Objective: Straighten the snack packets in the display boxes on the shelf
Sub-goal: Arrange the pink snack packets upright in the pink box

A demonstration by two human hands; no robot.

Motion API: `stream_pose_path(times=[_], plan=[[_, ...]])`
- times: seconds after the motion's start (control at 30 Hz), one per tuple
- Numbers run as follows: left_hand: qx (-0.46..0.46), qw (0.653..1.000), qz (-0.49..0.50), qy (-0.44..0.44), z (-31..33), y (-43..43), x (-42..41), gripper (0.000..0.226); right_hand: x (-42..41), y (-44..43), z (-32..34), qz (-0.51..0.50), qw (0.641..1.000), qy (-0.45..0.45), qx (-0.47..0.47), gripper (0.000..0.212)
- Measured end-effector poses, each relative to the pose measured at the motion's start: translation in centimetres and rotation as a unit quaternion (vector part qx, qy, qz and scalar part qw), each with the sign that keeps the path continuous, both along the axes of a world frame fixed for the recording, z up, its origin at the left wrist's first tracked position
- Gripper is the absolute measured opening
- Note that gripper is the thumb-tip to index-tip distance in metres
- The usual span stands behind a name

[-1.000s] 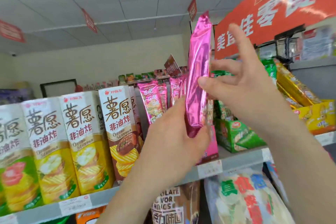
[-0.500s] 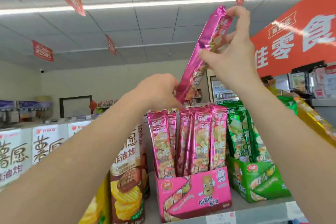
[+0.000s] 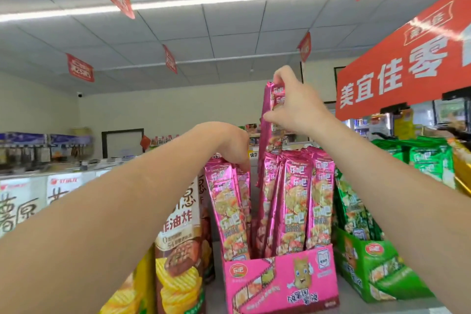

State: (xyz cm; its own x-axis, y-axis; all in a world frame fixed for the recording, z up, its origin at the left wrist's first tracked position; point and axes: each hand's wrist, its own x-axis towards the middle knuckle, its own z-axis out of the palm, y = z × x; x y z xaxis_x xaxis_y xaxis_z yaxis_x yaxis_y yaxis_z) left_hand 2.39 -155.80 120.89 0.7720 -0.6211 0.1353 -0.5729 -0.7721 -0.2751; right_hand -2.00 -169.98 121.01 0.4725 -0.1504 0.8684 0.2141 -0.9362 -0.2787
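Note:
A pink display box [image 3: 280, 285] on the shelf holds several tall pink snack packets standing upright. My right hand [image 3: 293, 107] pinches the top of one pink packet [image 3: 266, 135], which hangs upright with its lower end down among the packets at the back of the box. My left hand [image 3: 229, 143] rests on top of the leftmost packets [image 3: 226, 201], its fingers curled down behind them and holding them to the left. A gap shows between those packets and the rest.
A green display box [image 3: 374, 270] of green packets stands right of the pink box. Tall chip cartons [image 3: 178, 250] stand to its left. A red sign [image 3: 407, 58] hangs at the upper right, and yellow packets [image 3: 461, 176] sit at the far right edge.
My right hand has lowered the pink packet from above the shelf into the pink box. My left hand let go of its lower end and moved onto the leftmost packets.

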Motion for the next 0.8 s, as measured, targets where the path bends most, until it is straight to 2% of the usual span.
stream_pose_path(times=[0.07,0.17,0.2,0.27,0.37,0.5,0.63,0.73,0.8], plan=[[0.005,1.0,0.003,-0.017,0.0,0.2,0.0,0.05,0.4,0.3,-0.3,0.004,0.999,0.04,-0.009,0.046],[-0.007,0.999,-0.004,-0.045,0.0,0.3,0.3,0.03,0.8,0.7,-1.0,0.019,0.984,0.178,-0.023,0.045],[-0.015,0.999,-0.008,-0.051,0.0,0.4,0.4,0.024,0.9,0.8,-1.2,0.028,0.971,0.236,-0.033,0.044],[-0.025,0.998,-0.013,-0.056,-0.1,0.3,0.4,0.026,1.1,1.1,-1.5,0.012,0.941,0.33,-0.076,0.037],[-0.032,0.998,-0.032,-0.053,-0.3,0.3,0.0,0.021,1.0,1.9,-1.4,-0.036,0.897,0.419,-0.134,0.028],[-0.041,0.997,-0.043,-0.045,-0.5,0.6,-0.4,0.035,1.1,2.4,-0.8,-0.089,0.873,0.449,-0.17,0.033],[-0.03,0.998,-0.037,-0.03,-0.7,0.8,-0.3,0.041,1.5,2.2,-1.2,-0.125,0.873,0.442,-0.163,0.033],[-0.03,0.999,-0.033,-0.006,-0.7,1.1,-0.6,0.044,1.3,2.3,-1.1,-0.137,0.853,0.476,-0.167,0.048],[-0.057,0.997,-0.047,-0.019,-0.7,1.4,-1.1,0.041,0.4,2.3,-0.9,-0.144,0.868,0.436,-0.19,0.057]])
